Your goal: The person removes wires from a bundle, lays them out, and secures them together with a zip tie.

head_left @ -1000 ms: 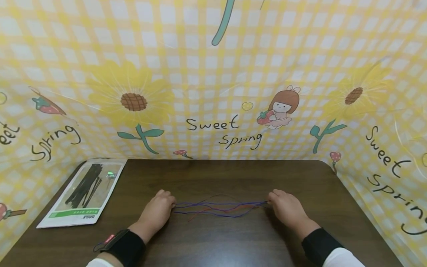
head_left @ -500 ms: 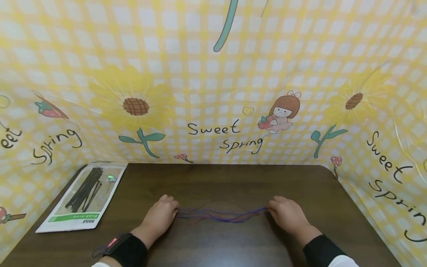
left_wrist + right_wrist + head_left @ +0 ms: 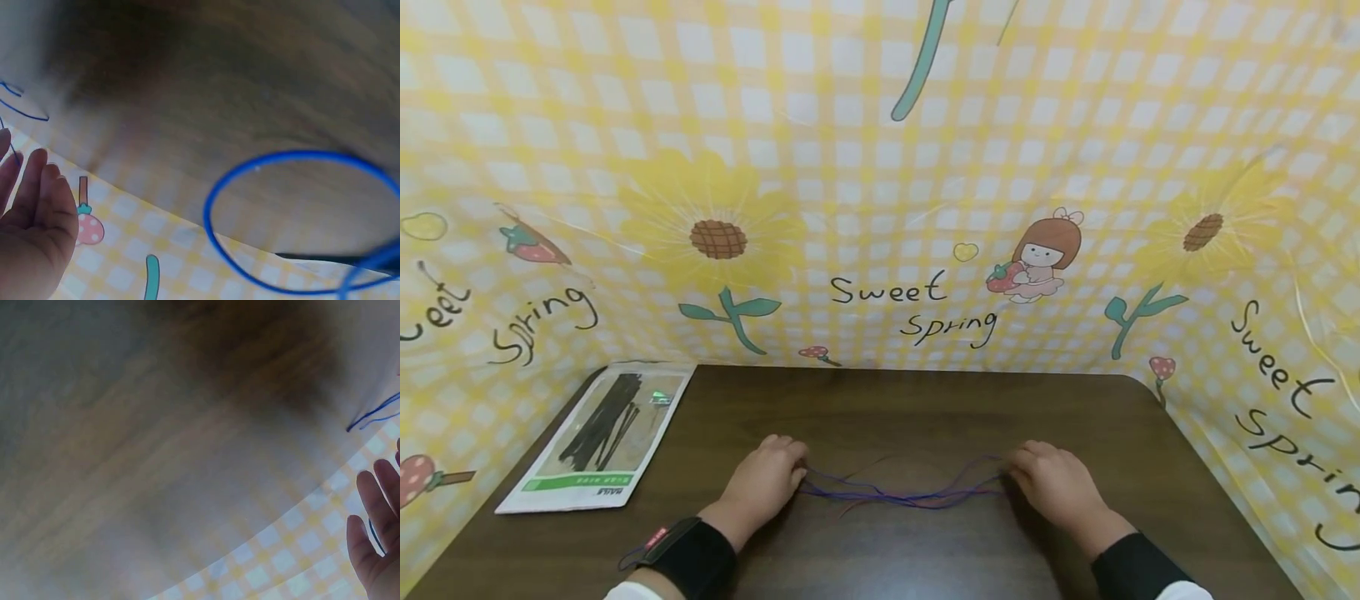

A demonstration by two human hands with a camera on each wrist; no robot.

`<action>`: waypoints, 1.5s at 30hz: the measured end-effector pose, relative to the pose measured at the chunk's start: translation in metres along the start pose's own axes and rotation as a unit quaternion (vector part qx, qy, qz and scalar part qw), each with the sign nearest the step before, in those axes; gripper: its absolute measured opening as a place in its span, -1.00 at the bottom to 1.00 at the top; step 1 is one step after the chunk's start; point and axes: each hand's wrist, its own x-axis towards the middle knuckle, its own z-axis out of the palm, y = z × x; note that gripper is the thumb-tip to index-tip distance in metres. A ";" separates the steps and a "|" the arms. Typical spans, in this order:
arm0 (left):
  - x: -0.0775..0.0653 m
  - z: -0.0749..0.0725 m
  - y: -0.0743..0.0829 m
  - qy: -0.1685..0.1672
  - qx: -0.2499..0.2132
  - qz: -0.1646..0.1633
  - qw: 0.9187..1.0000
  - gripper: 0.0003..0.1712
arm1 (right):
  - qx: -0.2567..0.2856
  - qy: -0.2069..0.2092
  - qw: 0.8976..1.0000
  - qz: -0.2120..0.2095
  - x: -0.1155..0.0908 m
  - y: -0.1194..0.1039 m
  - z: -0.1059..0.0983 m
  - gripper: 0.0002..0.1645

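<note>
Thin blue and red strands (image 3: 910, 501) lay on the dark wooden surface (image 3: 880, 408) between the left hand (image 3: 766, 477) and right hand (image 3: 1054, 479), each at one end, though whether either pinched them could not be told.

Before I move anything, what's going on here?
A person has both hands down at a dark table, working with a loose bundle of thin blue and red strands. The left hand is at one end of the bundle and the right hand at the other; whether the fingertips pinch or just press the strands, I can't make out. Between the hands the strands curve and cross, not pulled straight. A white-edged packet lies flat at the table's left side.
</note>
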 end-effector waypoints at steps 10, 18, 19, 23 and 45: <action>-0.019 -0.030 -0.014 0.072 0.004 -0.013 0.997 -0.50 | 0.021 0.060 0.998 0.011 0.004 -0.018 -0.017 -0.55; -0.049 -0.053 -0.033 0.092 0.017 -0.033 0.995 -0.28 | 0.049 0.077 0.996 0.016 0.001 -0.050 -0.029 -0.29; -0.053 -0.055 -0.035 0.088 0.020 -0.035 0.995 -0.23 | 0.056 0.071 0.996 0.020 0.000 -0.054 -0.030 -0.26; -0.066 -0.063 -0.044 0.060 0.022 -0.049 0.997 -0.05 | 0.081 0.036 0.996 0.030 -0.003 -0.070 -0.034 -0.13; -0.106 -0.033 -0.090 -0.067 0.042 -0.095 0.992 0.16 | 0.105 -0.029 0.994 0.028 -0.014 -0.093 -0.030 -0.14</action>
